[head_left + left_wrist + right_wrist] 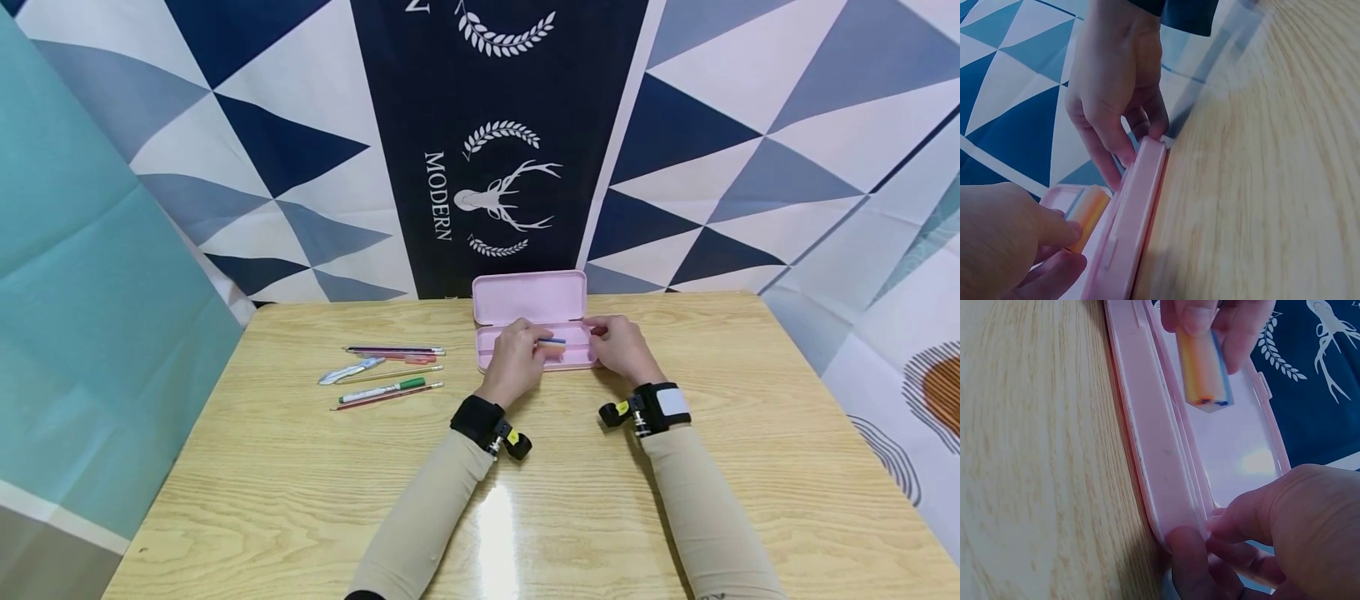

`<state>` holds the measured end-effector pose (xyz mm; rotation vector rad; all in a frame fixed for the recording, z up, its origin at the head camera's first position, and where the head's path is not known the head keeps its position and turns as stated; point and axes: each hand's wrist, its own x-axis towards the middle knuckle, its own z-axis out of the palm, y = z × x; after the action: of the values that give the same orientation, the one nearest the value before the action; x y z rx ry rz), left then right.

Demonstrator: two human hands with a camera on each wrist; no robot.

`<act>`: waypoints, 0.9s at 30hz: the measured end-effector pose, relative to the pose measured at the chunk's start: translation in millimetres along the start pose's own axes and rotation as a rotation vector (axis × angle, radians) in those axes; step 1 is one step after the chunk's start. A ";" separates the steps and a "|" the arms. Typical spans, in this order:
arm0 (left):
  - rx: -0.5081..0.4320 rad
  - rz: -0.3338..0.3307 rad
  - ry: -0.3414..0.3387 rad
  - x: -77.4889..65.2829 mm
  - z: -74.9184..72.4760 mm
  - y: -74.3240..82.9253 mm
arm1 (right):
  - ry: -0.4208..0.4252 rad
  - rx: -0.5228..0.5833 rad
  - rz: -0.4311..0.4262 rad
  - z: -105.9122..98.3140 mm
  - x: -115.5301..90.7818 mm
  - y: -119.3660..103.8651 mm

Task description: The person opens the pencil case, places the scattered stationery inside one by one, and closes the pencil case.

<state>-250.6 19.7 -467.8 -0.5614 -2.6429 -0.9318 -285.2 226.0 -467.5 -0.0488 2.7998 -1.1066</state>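
A pink pencil case [529, 300] lies at the back of the table with its lid raised. My left hand [516, 358] is over the case and pinches a striped block that looks like an eraser [1207, 372], with yellow, orange, white and blue bands and dark smudges on its end. In the right wrist view this eraser hangs above the case's tray. At the case's right end, my right hand [621, 346] grips the rim between thumb and fingers. The left hand covers part of the tray.
Left of the case lie several pencils [390, 395], a green-capped marker [382, 390], a pinkish pen [416, 359] and a pale blue-and-white item [348, 372] whose kind is unclear. Behind the table [585, 500] hangs a patterned cloth [300, 150].
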 end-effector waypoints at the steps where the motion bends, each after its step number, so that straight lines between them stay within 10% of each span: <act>1: -0.002 0.004 0.001 0.5 0.1 0.8 | 0.002 -0.001 0.000 0.3 -0.1 -0.3; 27: 0.088 -0.022 -0.067 11.4 20.3 26.4 | 0.045 0.005 -0.050 0.0 -3.0 -1.9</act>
<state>-251.6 54.8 -464.6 -0.5528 -2.7400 -0.8120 -282.2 224.8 -465.8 -0.0947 2.8503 -1.1402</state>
